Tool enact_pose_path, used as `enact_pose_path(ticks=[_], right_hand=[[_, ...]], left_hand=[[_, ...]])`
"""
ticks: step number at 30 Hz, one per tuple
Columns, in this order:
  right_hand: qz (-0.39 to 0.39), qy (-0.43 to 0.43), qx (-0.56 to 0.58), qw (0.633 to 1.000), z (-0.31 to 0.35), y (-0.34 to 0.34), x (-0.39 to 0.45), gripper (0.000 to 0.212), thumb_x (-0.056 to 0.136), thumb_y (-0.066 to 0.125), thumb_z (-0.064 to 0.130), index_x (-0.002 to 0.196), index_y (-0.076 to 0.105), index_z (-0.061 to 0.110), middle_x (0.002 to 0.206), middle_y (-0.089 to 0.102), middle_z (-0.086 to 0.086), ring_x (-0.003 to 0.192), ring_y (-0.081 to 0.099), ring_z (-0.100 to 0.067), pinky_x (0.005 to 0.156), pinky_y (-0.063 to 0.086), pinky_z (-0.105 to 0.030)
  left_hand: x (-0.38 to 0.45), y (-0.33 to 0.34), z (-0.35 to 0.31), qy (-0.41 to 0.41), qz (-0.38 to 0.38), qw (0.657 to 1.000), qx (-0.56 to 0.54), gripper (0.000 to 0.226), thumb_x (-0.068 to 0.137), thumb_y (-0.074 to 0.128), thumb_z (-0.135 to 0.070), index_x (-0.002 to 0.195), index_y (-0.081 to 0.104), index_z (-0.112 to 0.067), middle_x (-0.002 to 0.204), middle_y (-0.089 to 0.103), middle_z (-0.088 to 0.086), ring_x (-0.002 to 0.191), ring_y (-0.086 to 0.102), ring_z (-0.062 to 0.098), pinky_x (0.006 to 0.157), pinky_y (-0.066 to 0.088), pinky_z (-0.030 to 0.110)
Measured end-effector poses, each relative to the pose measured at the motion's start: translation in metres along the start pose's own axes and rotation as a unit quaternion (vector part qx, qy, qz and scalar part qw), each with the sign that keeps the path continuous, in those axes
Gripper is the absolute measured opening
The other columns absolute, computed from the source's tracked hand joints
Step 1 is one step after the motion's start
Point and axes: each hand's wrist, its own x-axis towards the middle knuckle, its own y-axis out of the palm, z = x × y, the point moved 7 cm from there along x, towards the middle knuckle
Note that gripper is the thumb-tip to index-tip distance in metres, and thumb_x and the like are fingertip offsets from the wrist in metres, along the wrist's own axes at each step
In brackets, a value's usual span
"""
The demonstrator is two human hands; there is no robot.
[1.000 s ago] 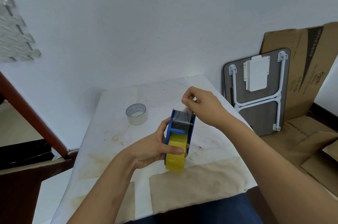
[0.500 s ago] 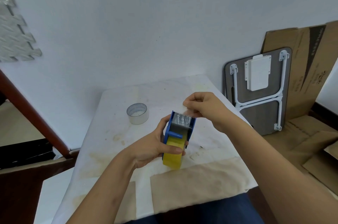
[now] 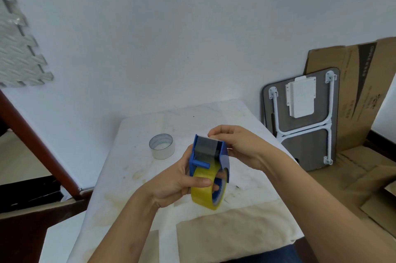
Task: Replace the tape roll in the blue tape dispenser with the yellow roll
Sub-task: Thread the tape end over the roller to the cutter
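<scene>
Left of centre in the frame, a clear roll (image 3: 162, 149) sits alone on the table (image 3: 132, 168). Our left hand (image 3: 174, 185) grips the blue dispenser (image 3: 211, 155) in mid-frame, thumb pressed on the yellow roll (image 3: 206, 189) already seated in it. Our right hand (image 3: 242, 144) pinches the dispenser's top end, where the tape feeds. If that pinch slips, we think the loose tape could snap back or wrinkle.

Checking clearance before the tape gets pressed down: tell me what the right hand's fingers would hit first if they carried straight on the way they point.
The right hand points left across the blue tape dispenser; its fingers would probably meet the dispenser's top edge almost at once, though depth is unclear.
</scene>
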Motion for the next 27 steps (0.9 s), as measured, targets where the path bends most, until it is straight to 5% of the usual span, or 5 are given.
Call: enact_pose_path(ticks=[12, 20, 23, 27], right_hand=[[-0.090, -0.006, 0.035, 0.995, 0.034, -0.023, -0.002, 0.023, 0.095, 0.048, 0.006, 0.084, 0.065, 0.017, 0.078, 0.061, -0.004, 0.069, 0.051, -0.016, 0.059, 0.045, -0.026], [-0.047, 0.004, 0.157, 0.987, 0.031, -0.012, -0.011, 0.019, 0.096, 0.050, 0.005, 0.093, 0.067, 0.012, 0.089, 0.065, -0.012, 0.080, 0.057, -0.024, 0.069, 0.050, -0.034], [-0.011, 0.020, 0.188, 0.982, 0.019, -0.006, -0.016, 0.007, 0.091, 0.059, 0.012, 0.095, 0.064, 0.016, 0.097, 0.062, -0.010, 0.089, 0.052, -0.026, 0.073, 0.045, -0.035], [0.058, 0.027, 0.230, 0.971, 0.012, 0.005, -0.023, 0.019, 0.073, 0.071, 0.017, 0.087, 0.059, 0.019, 0.094, 0.061, -0.004, 0.086, 0.051, -0.023, 0.075, 0.042, -0.034]], left_hand=[[0.025, 0.015, -0.037, 0.030, 0.039, 0.995, -0.082, 0.070, 0.088, 0.061, 0.007, 0.146, 0.042, -0.026, 0.137, 0.062, 0.023, 0.122, 0.063, 0.039, 0.091, 0.060, 0.044], [0.017, 0.016, -0.046, 0.025, 0.045, 0.994, -0.097, 0.062, 0.087, 0.059, 0.001, 0.145, 0.047, -0.016, 0.137, 0.058, 0.031, 0.123, 0.053, 0.049, 0.082, 0.060, 0.041], [0.006, 0.019, -0.049, 0.022, 0.065, 0.994, -0.090, 0.059, 0.086, 0.052, 0.003, 0.144, 0.045, -0.009, 0.122, 0.068, 0.024, 0.101, 0.070, 0.036, 0.072, 0.060, 0.035], [-0.005, 0.021, -0.048, 0.027, 0.068, 0.993, -0.098, 0.057, 0.078, 0.058, 0.002, 0.134, 0.052, -0.010, 0.112, 0.073, 0.017, 0.084, 0.073, 0.028, 0.063, 0.060, 0.031]])
